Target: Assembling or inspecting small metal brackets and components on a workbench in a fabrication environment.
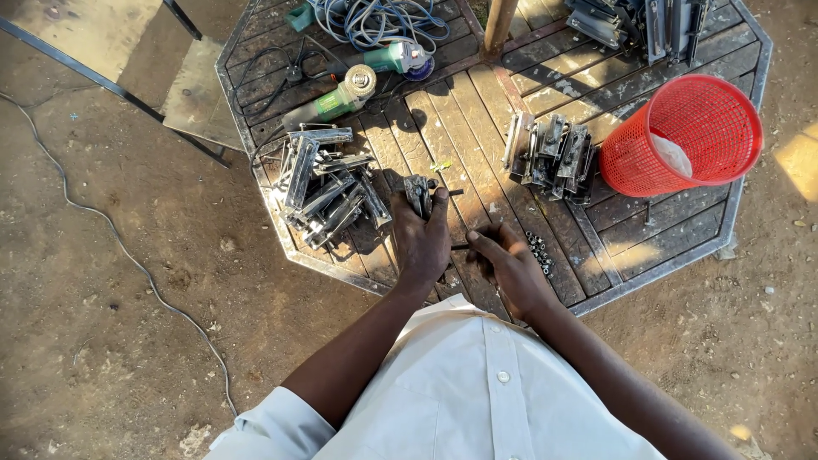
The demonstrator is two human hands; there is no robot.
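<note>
Left hand [420,238] is clamped around a small metal bracket [419,192], fingers curled tight, holding it upright on the table's near edge. Right hand [511,266] is loosely curled, thumb and forefinger pinching a thin dark tool [474,241] that points toward the bracket (tip too small to identify, looks like a driver or a pin). Just beside the right hand, a small cluster of dark screws [538,250] sits on the slats.

Progress, judged from the layout: pile of metal brackets [328,192] at the table's left edge, a tidier standing batch [552,153] toward the right. Can't tell which is finished, but one piece is in hand and plenty sits in both piles, so I'd call it mid-run.

Further out: red mesh basket [682,135] lying at the right edge, two green angle grinders [341,98] and coiled cable [379,19] at the far edge, octagonal slatted table [648,247] standing on dirt.
</note>
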